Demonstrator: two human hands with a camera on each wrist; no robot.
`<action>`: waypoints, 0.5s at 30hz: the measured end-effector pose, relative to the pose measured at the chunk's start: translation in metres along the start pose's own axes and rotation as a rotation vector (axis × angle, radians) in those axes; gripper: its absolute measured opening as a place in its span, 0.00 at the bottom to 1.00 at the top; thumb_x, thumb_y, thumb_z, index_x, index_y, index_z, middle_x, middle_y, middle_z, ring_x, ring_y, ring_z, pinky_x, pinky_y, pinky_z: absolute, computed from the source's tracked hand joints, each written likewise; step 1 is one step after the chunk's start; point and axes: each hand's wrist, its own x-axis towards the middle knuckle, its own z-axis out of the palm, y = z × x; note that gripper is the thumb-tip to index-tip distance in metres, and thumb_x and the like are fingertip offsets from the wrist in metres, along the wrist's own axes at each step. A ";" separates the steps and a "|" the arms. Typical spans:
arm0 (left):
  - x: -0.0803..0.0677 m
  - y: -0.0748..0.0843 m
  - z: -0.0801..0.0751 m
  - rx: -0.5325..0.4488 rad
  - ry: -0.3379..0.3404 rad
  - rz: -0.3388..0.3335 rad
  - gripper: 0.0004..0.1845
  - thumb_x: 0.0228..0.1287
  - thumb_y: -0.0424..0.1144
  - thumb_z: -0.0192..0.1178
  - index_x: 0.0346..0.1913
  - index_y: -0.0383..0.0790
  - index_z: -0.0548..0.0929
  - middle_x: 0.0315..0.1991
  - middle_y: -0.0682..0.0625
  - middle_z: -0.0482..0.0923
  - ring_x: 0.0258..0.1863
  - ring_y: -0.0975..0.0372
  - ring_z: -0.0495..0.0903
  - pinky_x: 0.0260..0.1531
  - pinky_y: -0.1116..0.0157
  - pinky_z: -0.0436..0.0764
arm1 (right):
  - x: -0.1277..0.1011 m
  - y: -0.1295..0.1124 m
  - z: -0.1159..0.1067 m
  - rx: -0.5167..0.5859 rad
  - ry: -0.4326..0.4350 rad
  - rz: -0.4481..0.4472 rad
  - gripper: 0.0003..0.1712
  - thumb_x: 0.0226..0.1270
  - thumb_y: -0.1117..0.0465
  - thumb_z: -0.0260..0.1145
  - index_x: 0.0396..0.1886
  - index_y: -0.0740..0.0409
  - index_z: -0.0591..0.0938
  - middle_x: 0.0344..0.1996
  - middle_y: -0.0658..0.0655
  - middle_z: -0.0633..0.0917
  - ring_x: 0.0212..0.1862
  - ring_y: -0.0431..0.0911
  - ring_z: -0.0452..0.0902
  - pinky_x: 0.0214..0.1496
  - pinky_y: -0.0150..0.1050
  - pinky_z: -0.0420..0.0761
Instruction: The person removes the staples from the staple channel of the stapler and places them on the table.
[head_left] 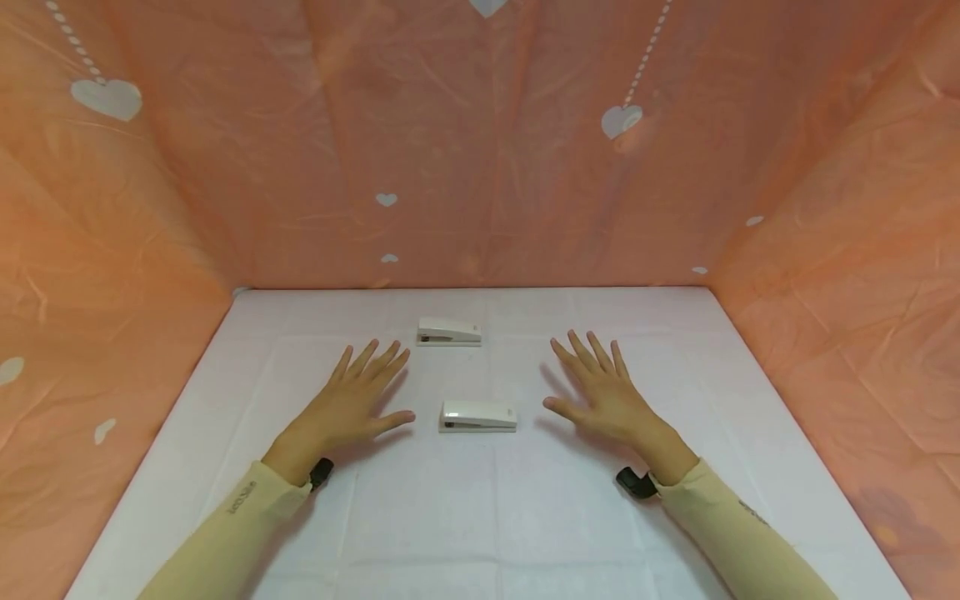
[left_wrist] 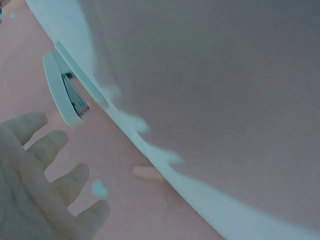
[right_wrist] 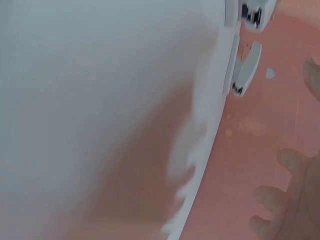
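Two white staplers lie on the white-covered table, the near stapler (head_left: 477,417) around the middle and the far stapler (head_left: 450,331) further back and slightly left. My left hand (head_left: 347,407) hovers left of both with fingers spread, its thumb pointing toward the near one. On the other side, my right hand (head_left: 606,402) is held over the cloth, fingers likewise spread and nothing in it. One stapler (left_wrist: 59,92) shows beyond the left fingertips in the left wrist view. In the right wrist view both appear, the closer stapler (right_wrist: 259,11) cut off by the top edge.
A white cloth (head_left: 420,508) covers the table. Orange curtains with white hearts stand behind the table (head_left: 487,167) and along its left and right sides. A dark wrist camera (head_left: 322,473) sits at the left cuff, another camera (head_left: 636,483) at the right.
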 end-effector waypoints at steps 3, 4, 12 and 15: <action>0.005 0.005 0.003 0.007 -0.007 0.024 0.51 0.72 0.67 0.62 0.86 0.43 0.58 0.87 0.42 0.52 0.85 0.38 0.47 0.81 0.36 0.38 | 0.002 -0.007 0.002 0.011 0.006 -0.028 0.54 0.73 0.30 0.65 0.90 0.41 0.53 0.88 0.59 0.49 0.88 0.61 0.35 0.84 0.65 0.30; 0.006 0.007 0.004 0.013 -0.011 0.031 0.51 0.72 0.67 0.62 0.87 0.43 0.57 0.87 0.42 0.52 0.85 0.38 0.47 0.81 0.36 0.39 | 0.002 -0.009 0.003 0.012 0.008 -0.038 0.54 0.73 0.31 0.65 0.90 0.41 0.53 0.88 0.60 0.50 0.88 0.61 0.34 0.84 0.65 0.30; 0.013 0.017 0.011 0.007 -0.046 0.082 0.53 0.70 0.68 0.64 0.86 0.42 0.58 0.86 0.43 0.54 0.85 0.40 0.49 0.81 0.37 0.42 | 0.006 -0.023 0.010 0.026 0.010 -0.090 0.54 0.74 0.29 0.64 0.90 0.40 0.53 0.88 0.59 0.51 0.88 0.60 0.36 0.84 0.64 0.32; 0.014 0.020 0.013 0.001 -0.058 0.105 0.54 0.69 0.68 0.65 0.86 0.41 0.58 0.86 0.44 0.56 0.85 0.42 0.51 0.82 0.39 0.45 | 0.008 -0.028 0.011 0.034 0.003 -0.106 0.53 0.74 0.30 0.64 0.89 0.40 0.54 0.88 0.59 0.52 0.88 0.60 0.38 0.84 0.64 0.32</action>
